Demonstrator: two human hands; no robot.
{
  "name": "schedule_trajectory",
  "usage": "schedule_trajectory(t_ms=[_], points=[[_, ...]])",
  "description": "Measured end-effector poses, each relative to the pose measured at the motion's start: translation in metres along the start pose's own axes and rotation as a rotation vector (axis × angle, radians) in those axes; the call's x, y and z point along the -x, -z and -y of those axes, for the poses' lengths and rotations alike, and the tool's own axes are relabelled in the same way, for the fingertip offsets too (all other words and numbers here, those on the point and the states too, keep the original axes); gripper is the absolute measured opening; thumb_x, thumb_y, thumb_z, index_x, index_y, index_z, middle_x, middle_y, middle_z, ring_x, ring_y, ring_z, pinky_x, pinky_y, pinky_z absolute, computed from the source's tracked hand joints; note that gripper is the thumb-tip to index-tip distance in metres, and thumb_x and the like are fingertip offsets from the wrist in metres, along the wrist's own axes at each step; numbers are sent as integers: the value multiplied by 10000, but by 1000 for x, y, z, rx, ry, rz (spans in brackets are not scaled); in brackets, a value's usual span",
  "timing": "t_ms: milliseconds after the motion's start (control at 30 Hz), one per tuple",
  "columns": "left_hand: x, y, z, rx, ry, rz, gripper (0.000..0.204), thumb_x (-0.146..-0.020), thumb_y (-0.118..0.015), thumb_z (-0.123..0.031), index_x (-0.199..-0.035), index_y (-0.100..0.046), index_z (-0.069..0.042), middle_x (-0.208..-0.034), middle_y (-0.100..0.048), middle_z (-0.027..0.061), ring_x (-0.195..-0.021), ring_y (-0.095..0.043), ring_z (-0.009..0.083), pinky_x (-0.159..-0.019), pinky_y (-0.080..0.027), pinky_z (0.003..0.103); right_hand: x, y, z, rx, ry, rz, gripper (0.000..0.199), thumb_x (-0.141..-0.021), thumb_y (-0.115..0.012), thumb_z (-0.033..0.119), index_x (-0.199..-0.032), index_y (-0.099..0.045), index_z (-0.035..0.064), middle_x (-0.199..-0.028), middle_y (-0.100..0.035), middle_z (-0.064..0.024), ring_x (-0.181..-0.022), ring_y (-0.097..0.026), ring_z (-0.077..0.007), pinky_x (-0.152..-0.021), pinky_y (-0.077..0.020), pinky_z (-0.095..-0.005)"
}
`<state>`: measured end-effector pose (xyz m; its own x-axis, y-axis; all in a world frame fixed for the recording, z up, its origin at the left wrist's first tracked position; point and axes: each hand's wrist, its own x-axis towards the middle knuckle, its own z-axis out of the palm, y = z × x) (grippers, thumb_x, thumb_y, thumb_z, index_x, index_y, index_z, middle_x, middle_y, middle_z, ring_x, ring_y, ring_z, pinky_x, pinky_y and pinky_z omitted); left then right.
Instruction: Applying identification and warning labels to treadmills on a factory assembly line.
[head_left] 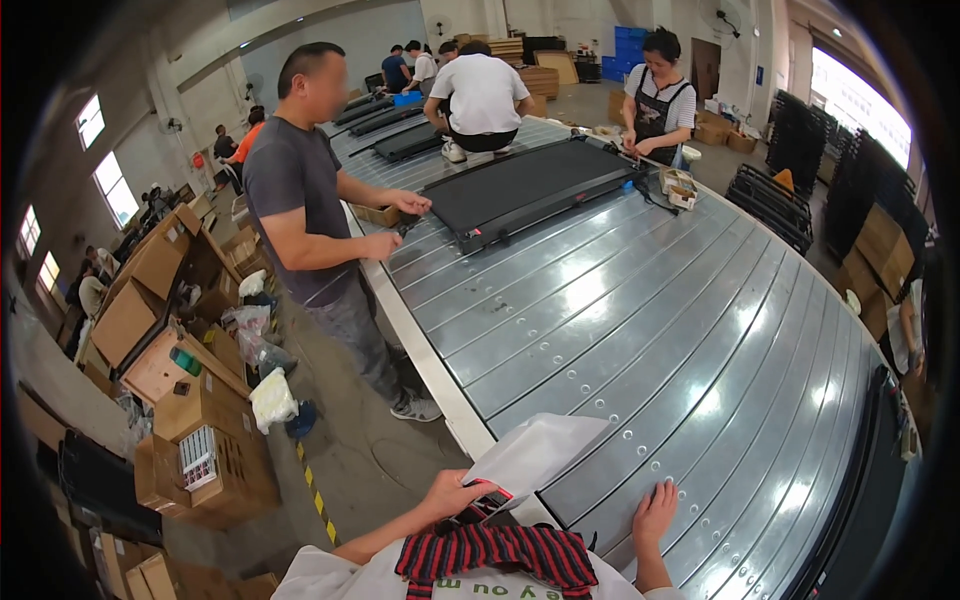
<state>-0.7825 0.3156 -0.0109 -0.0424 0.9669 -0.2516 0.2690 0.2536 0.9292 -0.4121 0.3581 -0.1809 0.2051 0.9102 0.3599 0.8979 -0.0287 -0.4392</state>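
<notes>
My left hand (450, 494) pinches white sheet (540, 450) over near corner of table (720, 330); right hand (654, 514) rests unclenched on table, seemingly empty. Seems holding step; next move calls for steady pinch, right hand free.

Head-worn fisheye; looks down and forward along metal table (600, 335); hands (654, 514) near, low in view.
</notes>
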Motion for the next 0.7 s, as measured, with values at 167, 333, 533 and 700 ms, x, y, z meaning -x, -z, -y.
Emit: schedule_trajectory(t_ms=[167,333,533,700], points=[[-2,4,-6,-65,18,2,283,-764,-658,-243,-914,-643,-4,-753,-638,16,-690,-539,49,-604,-452,229,8,8,-3,3,-10,-20,358,-777,-509,112,-1113,-465,-1,-1243,-411,-173,-1188,-329,-358,-990,-268,-427],[-13,10,-29,81,89,-36,247,-755,-650,-216,-880,-643,-2,-760,-635,22,-683,-557,68,-606,-467,236,3,12,-7,23,32,-35,339,-794,-497,114,-1113,-469,4,-1241,-420,-169,-1178,-350,-345,-983,-283,-417],[-39,15,-26,174,14,-159,222,-759,-650,-156,-903,-633,12,-807,-635,36,-713,-573,80,-644,-469,240,-1,15,-1,52,25,-25,332,-808,-489,128,-1119,-469,12,-1250,-419,-153,-1174,-360,-334,-985,-282,-411],[-41,24,-34,281,59,-143,255,-772,-641,-146,-930,-603,51,-833,-631,69,-720,-593,113,-655,-482,247,1,15,-5,69,42,-21,330,-816,-483,129,-1125,-467,16,-1252,-418,-150,-1178,-356,-332,-986,-281,-409]])
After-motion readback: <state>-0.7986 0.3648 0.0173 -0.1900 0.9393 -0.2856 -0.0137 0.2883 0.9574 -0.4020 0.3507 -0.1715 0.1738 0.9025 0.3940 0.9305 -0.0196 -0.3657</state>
